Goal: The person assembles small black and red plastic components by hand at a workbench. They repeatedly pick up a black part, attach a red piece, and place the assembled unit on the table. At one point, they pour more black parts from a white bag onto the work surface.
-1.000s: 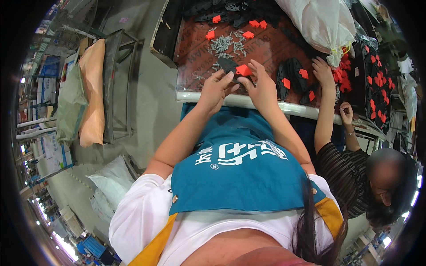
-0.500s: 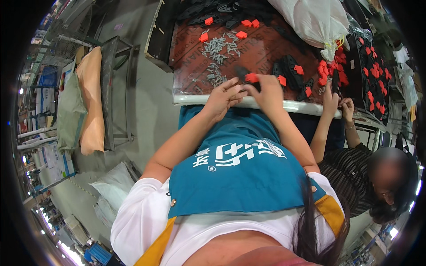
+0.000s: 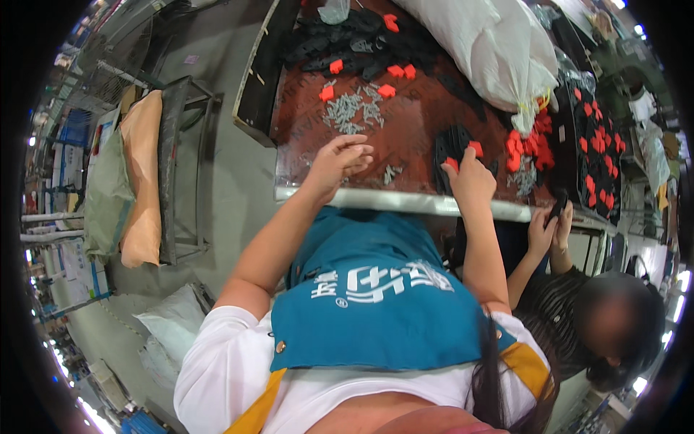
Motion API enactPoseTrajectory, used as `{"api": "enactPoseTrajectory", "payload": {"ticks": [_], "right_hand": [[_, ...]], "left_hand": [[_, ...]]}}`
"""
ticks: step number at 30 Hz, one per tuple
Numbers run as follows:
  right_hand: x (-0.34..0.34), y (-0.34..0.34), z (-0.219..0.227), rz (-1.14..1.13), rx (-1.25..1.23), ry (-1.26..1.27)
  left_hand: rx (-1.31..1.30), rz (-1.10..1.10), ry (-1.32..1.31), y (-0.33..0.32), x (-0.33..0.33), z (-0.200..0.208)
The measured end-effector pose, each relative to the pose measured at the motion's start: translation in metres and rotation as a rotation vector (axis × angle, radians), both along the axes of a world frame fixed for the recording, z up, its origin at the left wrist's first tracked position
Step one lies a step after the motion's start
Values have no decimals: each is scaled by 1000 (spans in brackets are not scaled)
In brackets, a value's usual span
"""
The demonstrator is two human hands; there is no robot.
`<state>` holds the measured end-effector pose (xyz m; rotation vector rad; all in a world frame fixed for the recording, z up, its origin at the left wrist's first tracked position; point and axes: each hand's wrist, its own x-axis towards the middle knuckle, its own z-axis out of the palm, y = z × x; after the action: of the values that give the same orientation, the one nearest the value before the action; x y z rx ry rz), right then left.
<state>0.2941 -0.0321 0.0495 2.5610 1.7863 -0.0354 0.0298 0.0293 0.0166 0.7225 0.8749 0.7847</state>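
My left hand (image 3: 338,165) hovers above the near part of the tabletop, fingers loosely bent and apart, with nothing visible in it. Just beyond it is a heap of small grey pins (image 3: 343,110). To the right, my right hand (image 3: 473,179) reaches over a group of flat black parts (image 3: 452,139). Its thumb and forefinger are spread beside two bright red-orange pieces, one of them a red clip-like piece (image 3: 475,148). The other fingers and whatever lies under the palm are hidden. A smaller cluster of grey pins (image 3: 391,174) lies between my hands.
Black parts (image 3: 340,43) pile up at the back of the brown tabletop (image 3: 405,123). A white sack (image 3: 484,50) stands back right. Red pieces (image 3: 535,145) are heaped beside a co-worker, whose hands (image 3: 547,228) hold a black part. A dark board (image 3: 256,79) borders the left side.
My right hand has moved right, from beside my left hand to the black parts; the black part with a red piece it held no longer shows. My left hand has shifted left. The view has tilted.
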Motion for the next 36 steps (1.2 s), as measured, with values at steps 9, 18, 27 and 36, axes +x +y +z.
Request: {"api": "enactPoseTrajectory", "payload": {"ticks": [9,18,27,36], "right_hand": [[14,237,-6,714,410,193],[18,528,-111,816,208,273],[-1,490,-132,861,-63,196],[33,334,-106,856,-141,237]], "left_hand": [[818,232,1043,220,-29,-36],[1118,176,1496,458,-18,-104],[1109,-4,1503,417,14,-110],[1094,-133,1345,283,53,-88]]}}
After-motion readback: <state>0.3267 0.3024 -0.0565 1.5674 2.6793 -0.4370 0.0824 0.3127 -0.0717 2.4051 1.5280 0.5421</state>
